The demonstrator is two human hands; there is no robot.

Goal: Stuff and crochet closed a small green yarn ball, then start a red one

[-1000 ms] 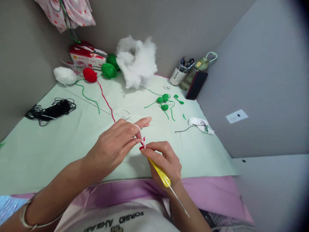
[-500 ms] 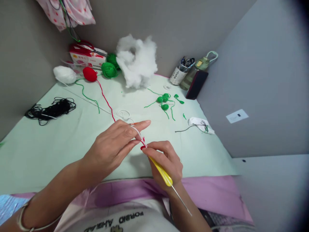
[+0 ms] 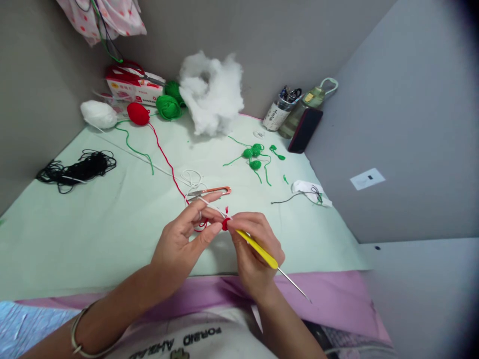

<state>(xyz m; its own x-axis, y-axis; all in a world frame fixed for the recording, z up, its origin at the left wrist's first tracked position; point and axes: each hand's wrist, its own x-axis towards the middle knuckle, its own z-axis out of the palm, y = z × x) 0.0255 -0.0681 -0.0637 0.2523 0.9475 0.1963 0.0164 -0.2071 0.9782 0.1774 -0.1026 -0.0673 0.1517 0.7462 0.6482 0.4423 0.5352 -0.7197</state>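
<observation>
My right hand (image 3: 258,244) is closed round the yellow handle of a crochet hook (image 3: 262,251), whose bare metal end points down to the right. At its fingertips sits a small red crochet piece (image 3: 225,224), pinched from the other side by my left hand (image 3: 187,237). White yarn (image 3: 210,205) runs over my left index finger to that piece. A loop of red yarn (image 3: 202,226) hangs by the left fingers. The hook's working tip is hidden by my fingers. Just beyond my left hand lie orange-handled thread snips (image 3: 215,190).
At the back stand a red yarn ball (image 3: 138,114), a white one (image 3: 99,114), green balls (image 3: 168,107) and fluffy stuffing (image 3: 213,94). Black yarn (image 3: 80,170) lies left. Small green crochet pieces (image 3: 255,152), a phone (image 3: 306,130) and a pen holder (image 3: 277,113) are to the right.
My left hand has turned and drawn back, its fingers now meeting the red piece. The snips have come into fuller view. The hook's handle has swung up and right.
</observation>
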